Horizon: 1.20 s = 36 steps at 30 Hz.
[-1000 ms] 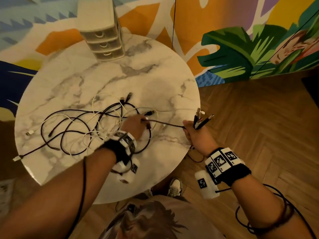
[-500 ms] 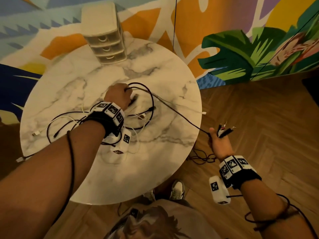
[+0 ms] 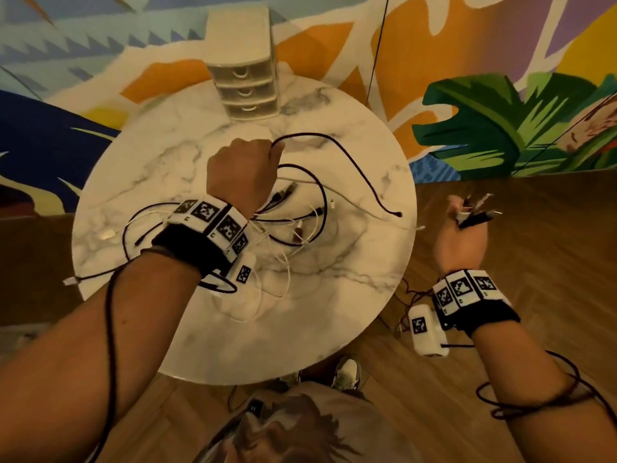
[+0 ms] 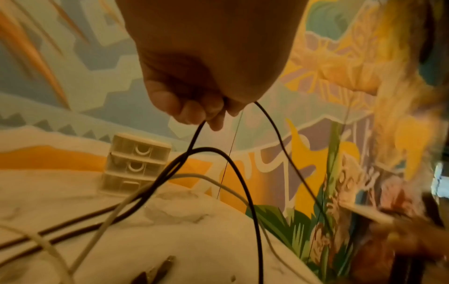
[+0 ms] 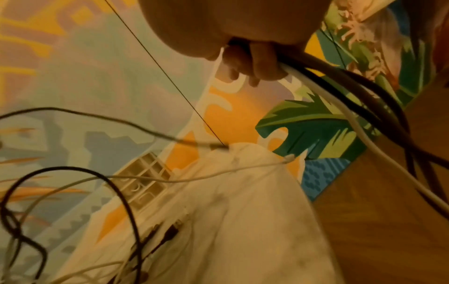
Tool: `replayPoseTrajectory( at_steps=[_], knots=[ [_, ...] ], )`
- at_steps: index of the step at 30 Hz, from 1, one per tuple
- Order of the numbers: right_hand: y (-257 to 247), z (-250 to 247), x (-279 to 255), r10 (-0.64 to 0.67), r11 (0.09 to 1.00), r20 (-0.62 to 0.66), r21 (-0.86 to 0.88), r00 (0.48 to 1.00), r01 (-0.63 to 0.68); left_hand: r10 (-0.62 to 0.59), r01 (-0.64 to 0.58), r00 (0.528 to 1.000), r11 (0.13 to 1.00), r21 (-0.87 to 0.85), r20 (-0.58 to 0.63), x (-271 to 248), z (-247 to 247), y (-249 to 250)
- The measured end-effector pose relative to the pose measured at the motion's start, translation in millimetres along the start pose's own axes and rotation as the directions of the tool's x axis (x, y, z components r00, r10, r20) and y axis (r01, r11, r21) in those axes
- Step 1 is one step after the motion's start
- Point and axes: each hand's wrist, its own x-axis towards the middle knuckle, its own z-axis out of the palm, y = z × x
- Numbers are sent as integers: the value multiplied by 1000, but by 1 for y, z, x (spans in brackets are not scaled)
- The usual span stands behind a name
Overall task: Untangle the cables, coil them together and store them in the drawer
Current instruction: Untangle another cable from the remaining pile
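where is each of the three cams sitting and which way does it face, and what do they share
Head: worn on the head, looking down at the marble table; both forearms, left hand and right hand show.
Left wrist: looks along the left hand's fingers pinching a black cable, toward the drawer unit.
Right wrist: looks along the right hand gripping a cable bundle, off the table's edge.
Shared: all three show the drawer unit and table.

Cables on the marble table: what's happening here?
A person is untangling them. The left hand grips a black cable lifted above the tangle on the round table. The right hand, off the table's edge, holds a bunch of cable ends. The drawer unit at the back is closed; nothing is coiled yet.
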Motion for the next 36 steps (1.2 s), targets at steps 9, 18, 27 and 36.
replayPoseTrajectory(
  at_steps=[9, 18, 27, 36],
  knots=[
    [-66, 56, -75, -683, 692, 410, 99, 604, 715, 257, -288, 935, 952, 102, 243, -37, 15, 52],
    [-76, 43, -69, -378, 767, 552, -263, 744, 585, 169, 126, 850, 855, -503, 499, -73, 79, 18],
    [-77, 26, -54, -396, 917, 281, 70, 874, 393, -153, 225, 954, 935, -275, 260, 3, 77, -51],
    [-35, 13, -31, -125, 976, 318, -131, 940, 175, -117, 178, 981, 864, -471, 157, 0, 65, -56]
  ],
)
